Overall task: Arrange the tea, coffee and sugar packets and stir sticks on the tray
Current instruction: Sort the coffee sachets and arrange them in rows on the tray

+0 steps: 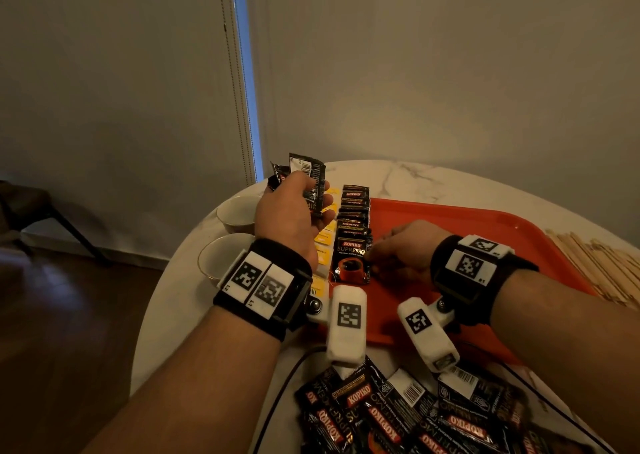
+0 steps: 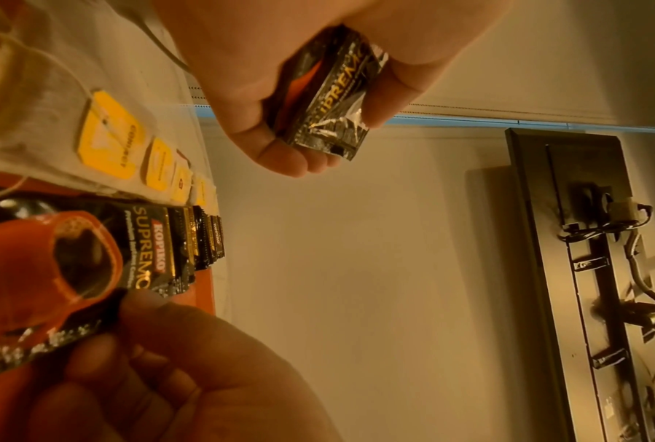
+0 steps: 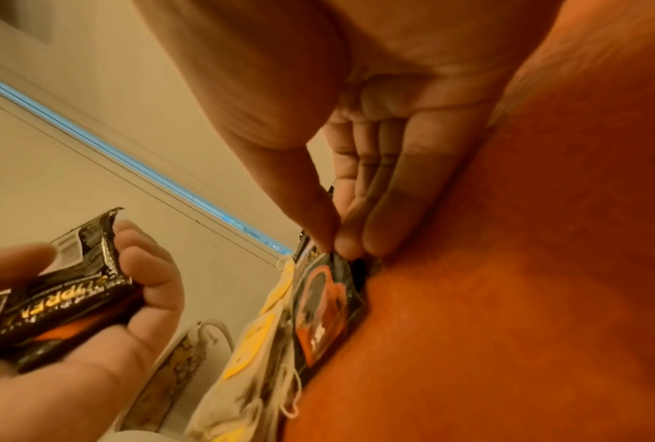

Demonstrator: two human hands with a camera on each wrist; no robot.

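An orange tray (image 1: 467, 231) lies on the marble table. Along its left side runs a row of black coffee packets (image 1: 352, 211), overlapping one another, beside a row of yellow-tagged tea bags (image 1: 325, 237). My right hand (image 1: 401, 249) pinches the right edge of the nearest coffee packet (image 1: 349, 263) in that row; the right wrist view shows thumb and fingertips (image 3: 341, 239) closed on its edge. My left hand (image 1: 294, 211) hovers above the tea bags and grips a small bunch of coffee packets (image 1: 310, 176), which the left wrist view shows as a crinkled bunch (image 2: 329, 98).
A heap of loose coffee packets (image 1: 415, 415) lies at the table's near edge. Wooden stir sticks (image 1: 599, 263) are piled to the right of the tray. Two white cups (image 1: 239, 211) (image 1: 221, 256) stand left of the tray. A dark cable (image 1: 287, 377) trails off the near side.
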